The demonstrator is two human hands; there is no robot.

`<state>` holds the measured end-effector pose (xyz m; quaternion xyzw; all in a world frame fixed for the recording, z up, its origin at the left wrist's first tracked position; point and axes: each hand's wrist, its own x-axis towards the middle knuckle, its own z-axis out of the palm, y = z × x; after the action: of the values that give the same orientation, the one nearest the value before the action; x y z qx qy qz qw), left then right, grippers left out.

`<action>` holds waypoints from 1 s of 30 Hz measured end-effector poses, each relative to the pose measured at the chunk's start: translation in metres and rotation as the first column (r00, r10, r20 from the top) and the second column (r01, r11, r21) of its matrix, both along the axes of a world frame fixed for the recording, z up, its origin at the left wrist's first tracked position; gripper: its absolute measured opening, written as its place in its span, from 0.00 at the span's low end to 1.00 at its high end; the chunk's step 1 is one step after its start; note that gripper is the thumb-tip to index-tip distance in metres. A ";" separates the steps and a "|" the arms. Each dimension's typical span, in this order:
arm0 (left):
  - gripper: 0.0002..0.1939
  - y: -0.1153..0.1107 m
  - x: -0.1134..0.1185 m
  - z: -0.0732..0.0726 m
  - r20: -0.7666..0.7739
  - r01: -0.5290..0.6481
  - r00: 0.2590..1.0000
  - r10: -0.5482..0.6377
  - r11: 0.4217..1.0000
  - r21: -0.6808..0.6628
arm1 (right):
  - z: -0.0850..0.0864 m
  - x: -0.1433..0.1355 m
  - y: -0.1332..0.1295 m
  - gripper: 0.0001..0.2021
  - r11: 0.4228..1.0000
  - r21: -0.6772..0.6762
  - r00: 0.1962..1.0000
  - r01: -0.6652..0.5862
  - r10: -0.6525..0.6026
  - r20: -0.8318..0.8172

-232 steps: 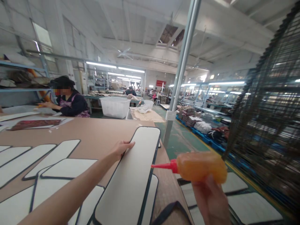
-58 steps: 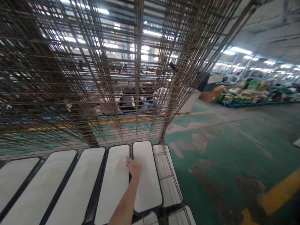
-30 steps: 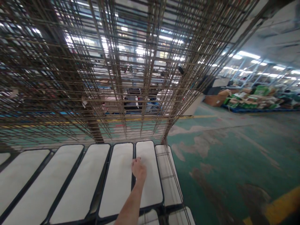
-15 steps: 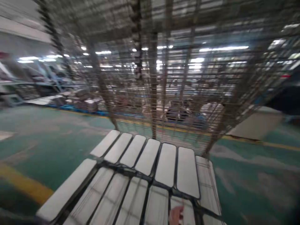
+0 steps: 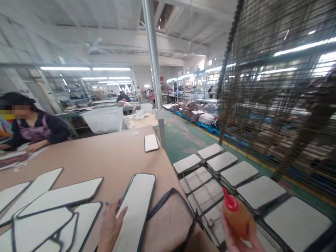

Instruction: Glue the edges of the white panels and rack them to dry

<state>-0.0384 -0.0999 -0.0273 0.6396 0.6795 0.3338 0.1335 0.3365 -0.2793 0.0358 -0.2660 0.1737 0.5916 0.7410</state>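
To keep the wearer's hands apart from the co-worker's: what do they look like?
The left hand and right hand are both bare: no gloves, and no sleeve or cuff in view. No markings show; finer details are too blurred to tell.

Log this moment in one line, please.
left hand: at edge of white, dark-rimmed rounded panel | right hand: holding amber squeeze bottle with red nozzle | nearby: flat brown tabletop

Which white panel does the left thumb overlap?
The long panel beside the dark strap; the pile lies left of the left hand, and another panel sits alone at the far corner.
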 end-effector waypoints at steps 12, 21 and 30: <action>0.33 0.103 0.034 -0.044 -0.321 0.028 0.939 -0.119 0.961 -0.273 | 0.051 -0.138 0.119 0.18 0.982 0.019 0.978 0.190 -0.187 -0.087; 0.28 0.100 0.024 -0.019 -0.267 0.008 0.959 -0.096 0.950 -0.314 | 0.058 -0.157 0.143 0.16 0.972 -0.021 0.966 0.234 -0.235 -0.108; 0.20 0.065 0.012 -0.026 -0.312 -0.035 0.947 -0.079 0.938 -0.344 | 0.054 -0.144 0.143 0.16 0.990 -0.029 0.986 0.141 -0.143 -0.089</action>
<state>-0.0268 -0.0347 -0.0532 0.6595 0.7328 0.0995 0.1349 0.1926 -0.1363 0.0899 -0.2343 0.2324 0.5466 0.7696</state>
